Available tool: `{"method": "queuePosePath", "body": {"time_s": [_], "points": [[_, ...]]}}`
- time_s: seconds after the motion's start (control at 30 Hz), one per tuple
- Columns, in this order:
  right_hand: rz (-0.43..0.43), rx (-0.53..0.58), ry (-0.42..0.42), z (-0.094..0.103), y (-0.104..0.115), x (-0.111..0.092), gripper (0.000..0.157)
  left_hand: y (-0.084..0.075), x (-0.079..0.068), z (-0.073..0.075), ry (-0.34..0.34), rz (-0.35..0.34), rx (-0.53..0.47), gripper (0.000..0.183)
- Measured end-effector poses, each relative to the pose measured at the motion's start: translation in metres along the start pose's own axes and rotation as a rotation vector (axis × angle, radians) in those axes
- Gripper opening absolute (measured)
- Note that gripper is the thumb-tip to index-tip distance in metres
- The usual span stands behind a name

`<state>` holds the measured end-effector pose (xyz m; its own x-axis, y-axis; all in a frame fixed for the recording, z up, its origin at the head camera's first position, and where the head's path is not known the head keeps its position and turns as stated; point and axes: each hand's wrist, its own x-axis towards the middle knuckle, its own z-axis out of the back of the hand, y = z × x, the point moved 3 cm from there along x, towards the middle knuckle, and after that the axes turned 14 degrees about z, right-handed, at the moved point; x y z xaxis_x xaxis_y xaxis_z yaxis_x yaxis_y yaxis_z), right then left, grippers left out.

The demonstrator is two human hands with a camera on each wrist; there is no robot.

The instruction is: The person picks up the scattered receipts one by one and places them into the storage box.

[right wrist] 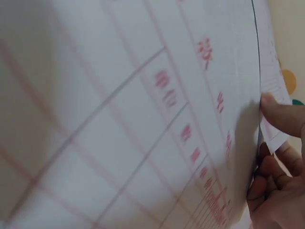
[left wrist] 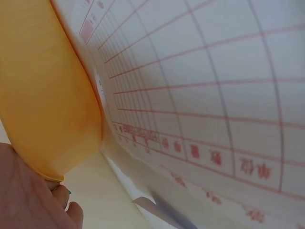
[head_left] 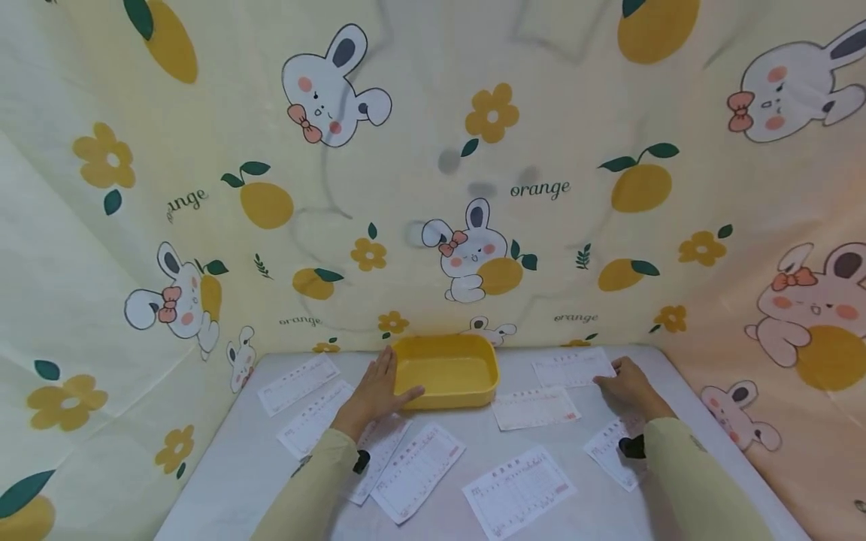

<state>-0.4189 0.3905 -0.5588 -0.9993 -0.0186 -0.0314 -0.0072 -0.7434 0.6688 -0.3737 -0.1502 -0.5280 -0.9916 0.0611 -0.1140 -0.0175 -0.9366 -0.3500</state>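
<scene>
A yellow plastic tray [head_left: 446, 400] stands at the back of the white table. My left hand [head_left: 373, 391] rests against its left side, fingers extended along the wall and thumb across the front corner. The left wrist view shows the tray's wall [left wrist: 52, 90] with fingertips at its rim. On the right, my right hand [head_left: 629, 385] pinches the right end of a printed form slip [head_left: 571, 367] between thumb and fingers. Part of that slip [right wrist: 270, 126] shows between the fingers in the right wrist view. Another slip [head_left: 536, 408] lies just in front of it.
Several more form slips lie spread about: two at the left [head_left: 298, 383], others left of centre [head_left: 417, 473], one near the front [head_left: 519, 492], and one [head_left: 612, 451] partly under my right wrist. A patterned cloth [head_left: 406, 150] hangs behind and beside the table.
</scene>
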Motion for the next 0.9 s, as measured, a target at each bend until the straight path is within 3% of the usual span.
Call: {"method": "queuePosePath", "body": {"time_s": [0.13,0.27,0.43,0.73,0.9], "points": [[0.003,-0.012,-0.031,0.004,-0.001,-0.001,0.046,-0.001,0.001,0.0,-0.007,0.001,0.013,0.117],[0.036,-0.011,-0.068,0.006,-0.004,-0.002,0.04,-0.002,0.0,0.001,0.001,0.013,-0.002,0.117],[0.082,0.025,-0.098,0.016,-0.002,-0.009,0.039,-0.004,-0.002,0.003,0.004,0.021,-0.015,0.116],[0.279,-0.006,-0.195,0.03,0.004,-0.022,0.035,-0.003,-0.003,0.003,-0.01,0.013,-0.018,0.116],[0.323,0.036,-0.252,0.031,0.012,-0.031,0.036,-0.004,-0.004,0.002,-0.008,0.018,-0.021,0.117]]}}
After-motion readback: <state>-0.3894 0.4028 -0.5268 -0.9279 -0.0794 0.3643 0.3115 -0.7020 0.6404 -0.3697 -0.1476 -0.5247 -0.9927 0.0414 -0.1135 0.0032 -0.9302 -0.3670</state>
